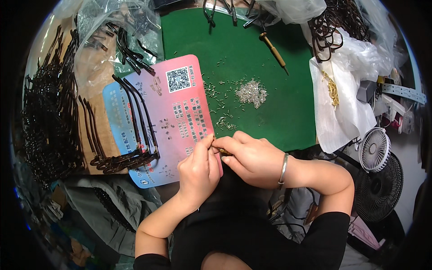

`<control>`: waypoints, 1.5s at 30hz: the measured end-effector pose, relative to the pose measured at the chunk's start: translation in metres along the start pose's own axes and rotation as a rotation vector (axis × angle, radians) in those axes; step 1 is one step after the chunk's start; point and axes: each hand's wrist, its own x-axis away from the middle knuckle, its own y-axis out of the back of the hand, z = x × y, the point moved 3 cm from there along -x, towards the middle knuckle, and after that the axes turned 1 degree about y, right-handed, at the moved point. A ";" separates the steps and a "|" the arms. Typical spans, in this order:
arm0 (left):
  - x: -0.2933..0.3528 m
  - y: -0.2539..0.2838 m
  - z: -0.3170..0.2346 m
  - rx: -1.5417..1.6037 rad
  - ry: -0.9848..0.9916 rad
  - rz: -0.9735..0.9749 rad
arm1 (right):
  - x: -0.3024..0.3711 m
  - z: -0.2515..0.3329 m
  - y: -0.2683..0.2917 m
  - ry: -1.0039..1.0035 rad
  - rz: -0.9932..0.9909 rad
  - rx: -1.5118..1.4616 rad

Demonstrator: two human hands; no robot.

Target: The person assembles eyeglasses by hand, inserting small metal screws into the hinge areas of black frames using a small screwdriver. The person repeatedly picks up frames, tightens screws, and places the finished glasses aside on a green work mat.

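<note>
My left hand and my right hand meet at the near edge of the green mat, fingertips pinched together. Between them is a small dark and brassy piece, mostly hidden by the fingers, so its kind does not show. Under my left hand lies a pink and blue printed sheet. Just beyond my fingers are scattered tiny metal screws, with a silvery heap of small parts farther off. Dark eyeglass temples and a row of folded eyeglass frames rest on the sheet's left side.
A screwdriver with a brass-coloured handle lies on the mat's far right. Massed dark temples fill the left side. Plastic bags lie at the back left. Gold pieces sit on white paper; two fans stand at right.
</note>
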 end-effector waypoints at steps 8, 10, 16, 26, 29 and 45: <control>-0.007 0.004 -0.007 0.026 0.018 0.032 | 0.016 0.002 -0.010 0.196 -0.359 0.515; -0.011 0.009 -0.004 -0.014 0.067 0.027 | 0.021 0.005 -0.003 0.207 -0.396 0.480; -0.050 0.023 -0.013 0.072 -0.024 0.182 | 0.017 -0.025 0.007 0.204 -0.429 0.320; -0.259 -0.035 0.019 -0.434 -0.166 -0.170 | 0.020 -0.039 0.015 0.292 -0.378 0.161; -0.227 -0.032 0.020 -0.432 -0.250 0.049 | 0.020 -0.052 0.016 0.283 -0.391 0.117; -0.214 -0.032 0.009 -0.602 -0.276 0.097 | 0.024 -0.050 0.016 0.236 -0.405 0.127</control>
